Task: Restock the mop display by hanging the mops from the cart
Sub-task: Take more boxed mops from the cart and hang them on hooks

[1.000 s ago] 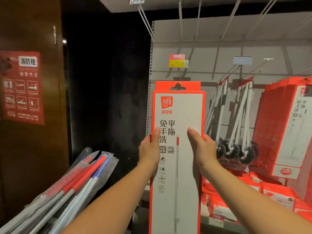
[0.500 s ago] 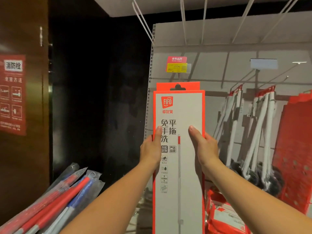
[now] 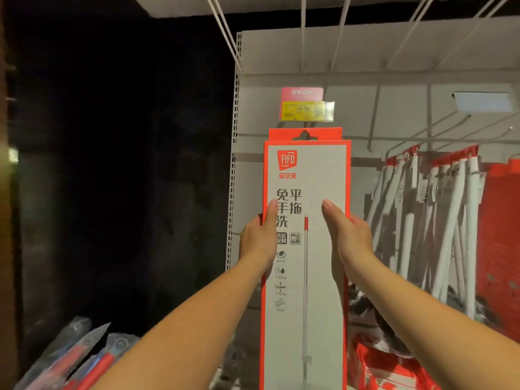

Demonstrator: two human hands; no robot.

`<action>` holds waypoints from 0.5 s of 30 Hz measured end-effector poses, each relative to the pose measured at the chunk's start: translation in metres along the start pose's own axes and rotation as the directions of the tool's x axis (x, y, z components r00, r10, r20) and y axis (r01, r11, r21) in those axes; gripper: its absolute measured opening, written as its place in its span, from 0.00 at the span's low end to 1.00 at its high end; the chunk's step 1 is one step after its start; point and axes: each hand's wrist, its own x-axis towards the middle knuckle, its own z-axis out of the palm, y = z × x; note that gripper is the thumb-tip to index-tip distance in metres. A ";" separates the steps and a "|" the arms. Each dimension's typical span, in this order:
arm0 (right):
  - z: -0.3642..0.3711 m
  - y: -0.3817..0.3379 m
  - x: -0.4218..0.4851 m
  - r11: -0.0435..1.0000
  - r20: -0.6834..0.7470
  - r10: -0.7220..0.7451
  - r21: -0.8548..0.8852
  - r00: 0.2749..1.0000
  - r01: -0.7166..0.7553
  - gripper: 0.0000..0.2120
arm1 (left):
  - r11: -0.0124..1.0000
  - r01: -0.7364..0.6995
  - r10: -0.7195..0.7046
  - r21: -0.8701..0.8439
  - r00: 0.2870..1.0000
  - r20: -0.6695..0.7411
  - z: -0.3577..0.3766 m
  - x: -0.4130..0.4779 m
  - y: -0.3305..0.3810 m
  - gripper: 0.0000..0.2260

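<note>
Left hand [image 3: 260, 240] and right hand [image 3: 349, 237] gripped the tall red-and-grey cardboard mop box [image 3: 318, 277] by its sides; long axis upright, hang-slot [image 3: 304, 135] above both.

Grey display panel [image 3: 365, 54], wire hooks [image 3: 342, 32] overhead, white-handled mops [image 3: 447, 220] (red tops) hanging at right, yellow price tag [image 3: 304, 110]

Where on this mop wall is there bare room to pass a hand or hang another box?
Bare grey back panel shows between the tall red-edged grey mop box and the hanging white-handled mops. A thinner strip lies between that box and the perforated metal upright. Crowded: the white mops and the red packages stacked below them.
</note>
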 end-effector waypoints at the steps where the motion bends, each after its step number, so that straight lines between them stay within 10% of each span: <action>1: 0.004 0.002 0.005 1.000 -0.008 -0.002 -0.010 1.000 0.002 0.10 | 1.000 -0.008 0.008 -0.002 1.000 0.003 -0.001 0.007 -0.002 0.27; 15: 0.025 0.002 0.034 0.999 -0.050 -0.032 0.005 0.998 0.032 0.11 | 0.996 -0.070 0.071 -0.053 0.997 0.019 0.002 0.061 -0.008 0.28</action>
